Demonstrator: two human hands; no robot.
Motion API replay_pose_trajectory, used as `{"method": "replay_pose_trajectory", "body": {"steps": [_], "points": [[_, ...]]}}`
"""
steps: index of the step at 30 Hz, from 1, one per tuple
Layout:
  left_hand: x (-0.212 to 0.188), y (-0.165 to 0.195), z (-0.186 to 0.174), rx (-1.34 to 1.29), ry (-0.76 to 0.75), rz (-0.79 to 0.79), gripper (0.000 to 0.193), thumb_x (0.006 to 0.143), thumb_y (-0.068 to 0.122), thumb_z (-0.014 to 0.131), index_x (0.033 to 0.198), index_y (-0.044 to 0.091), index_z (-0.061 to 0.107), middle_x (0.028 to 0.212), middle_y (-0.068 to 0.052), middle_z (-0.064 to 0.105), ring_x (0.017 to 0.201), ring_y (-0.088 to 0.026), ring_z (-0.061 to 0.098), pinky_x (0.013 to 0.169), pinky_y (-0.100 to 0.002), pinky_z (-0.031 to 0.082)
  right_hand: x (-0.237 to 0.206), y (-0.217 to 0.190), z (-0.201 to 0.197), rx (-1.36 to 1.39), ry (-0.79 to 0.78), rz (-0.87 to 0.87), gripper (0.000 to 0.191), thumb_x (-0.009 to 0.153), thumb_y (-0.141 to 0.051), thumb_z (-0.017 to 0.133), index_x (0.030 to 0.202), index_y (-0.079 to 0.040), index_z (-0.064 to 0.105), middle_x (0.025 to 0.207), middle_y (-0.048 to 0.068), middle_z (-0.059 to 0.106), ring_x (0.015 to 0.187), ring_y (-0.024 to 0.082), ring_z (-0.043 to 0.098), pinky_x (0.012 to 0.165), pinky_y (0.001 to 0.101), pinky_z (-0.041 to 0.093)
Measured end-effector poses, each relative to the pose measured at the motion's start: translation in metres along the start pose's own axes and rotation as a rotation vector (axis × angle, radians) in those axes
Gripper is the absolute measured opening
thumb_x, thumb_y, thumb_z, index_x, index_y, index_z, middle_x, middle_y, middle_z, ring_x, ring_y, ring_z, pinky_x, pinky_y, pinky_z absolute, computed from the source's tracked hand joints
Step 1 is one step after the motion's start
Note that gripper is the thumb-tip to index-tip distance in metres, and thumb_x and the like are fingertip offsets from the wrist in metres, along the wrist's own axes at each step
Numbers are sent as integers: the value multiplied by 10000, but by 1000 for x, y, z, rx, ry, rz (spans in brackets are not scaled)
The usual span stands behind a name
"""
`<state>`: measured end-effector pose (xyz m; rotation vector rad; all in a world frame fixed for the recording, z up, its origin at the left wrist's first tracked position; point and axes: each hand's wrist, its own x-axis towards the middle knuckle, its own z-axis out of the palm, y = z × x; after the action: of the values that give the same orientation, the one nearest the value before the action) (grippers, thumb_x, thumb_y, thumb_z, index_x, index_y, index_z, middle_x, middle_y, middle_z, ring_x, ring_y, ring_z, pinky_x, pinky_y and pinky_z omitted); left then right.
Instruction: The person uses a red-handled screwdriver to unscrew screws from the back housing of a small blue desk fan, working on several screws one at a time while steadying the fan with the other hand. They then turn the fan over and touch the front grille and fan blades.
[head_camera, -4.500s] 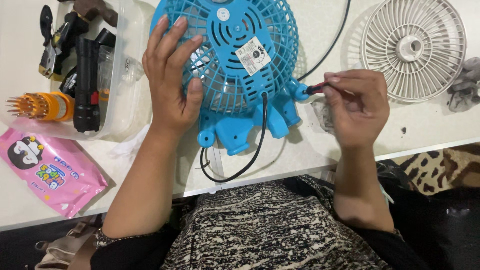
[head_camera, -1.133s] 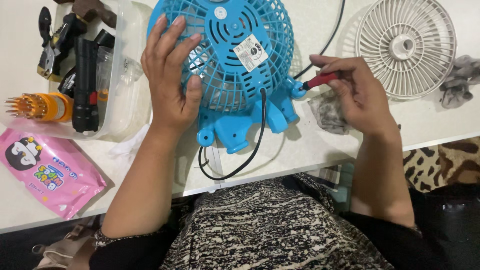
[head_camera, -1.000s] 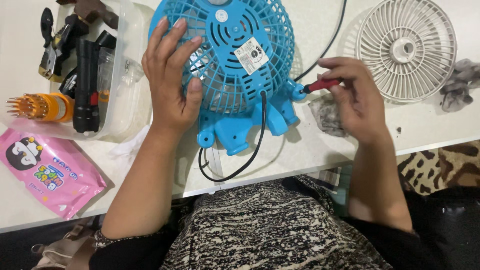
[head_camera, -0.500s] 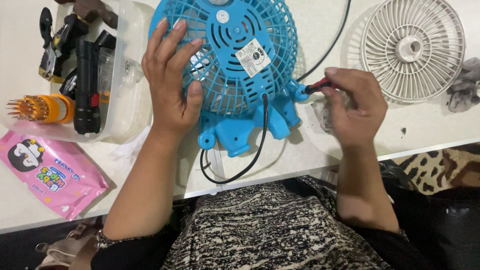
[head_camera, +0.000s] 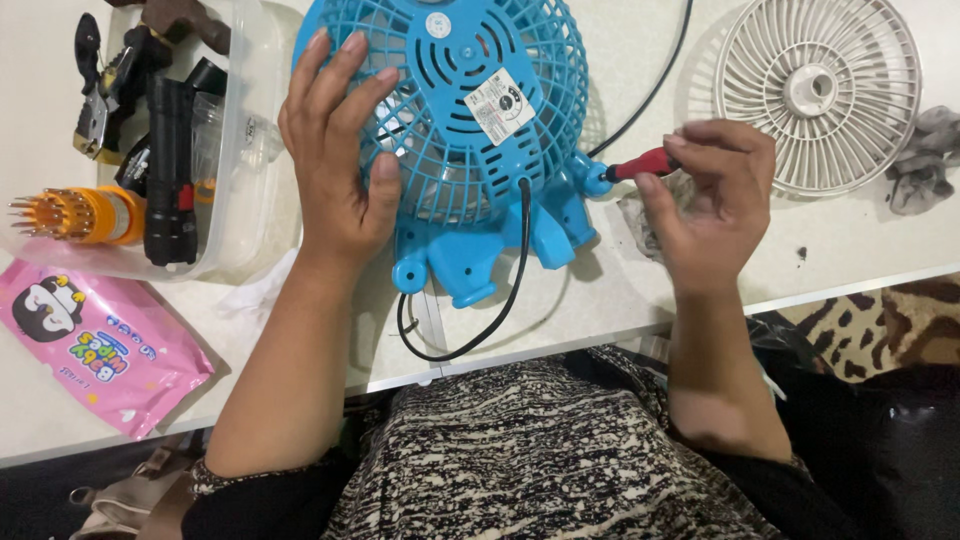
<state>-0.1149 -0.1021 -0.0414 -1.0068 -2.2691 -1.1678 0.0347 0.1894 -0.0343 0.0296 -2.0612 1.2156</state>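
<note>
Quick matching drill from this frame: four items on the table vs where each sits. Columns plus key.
Things:
1. blue fan
2. white fan grille
3. pink wipes pack
4. red-handled screwdriver

Places:
A. lying on the table at the far left, near its front edge
B. held in the right hand
C. under the flat left hand
D. lying alone at the far right

Pairs: 1-C, 2-D, 3-A, 4-B
</note>
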Motion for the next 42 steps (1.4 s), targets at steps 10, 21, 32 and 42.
{"method": "replay_pose_trajectory", "body": {"steps": [10,21,32,42], "points": [[0,0,-1,-5,0,0,521,1135,483,375,1502,165,564,1656,-63,455,1570,-300,300,1289,-453,221,-9,17,-21,-18,-77,82,206,1092,92,720,1276,52,635,1274,161,642,1181,201,695,1065,286,600],[-1,0,1,23,4,-11,522,1137,484,372,1500,167,571,1657,-53,457,1569,-293,304,1280,-455,212,-8,3,2,195,-159,79,247,1079,170,549,1295,58,584,1353,198,620,1236,205,664,1069,288,584],[41,57,-28,150,-105,98,278,1073,237,695,1326,122,691,1503,-56,607,1509,-333,363,1183,-492,228,0,13,-9,-146,-163,-85,282,932,75,857,1147,-29,708,1219,94,671,1096,181,691,939,285,590],[100,105,30,-28,-442,536,272,1004,205,748,1258,114,712,1299,-27,688,1417,-222,510,1162,-471,355,-17,44,-10,392,-58,184,396,1082,75,708,1353,-14,434,1279,166,604,1194,198,670,1050,306,580]]}}
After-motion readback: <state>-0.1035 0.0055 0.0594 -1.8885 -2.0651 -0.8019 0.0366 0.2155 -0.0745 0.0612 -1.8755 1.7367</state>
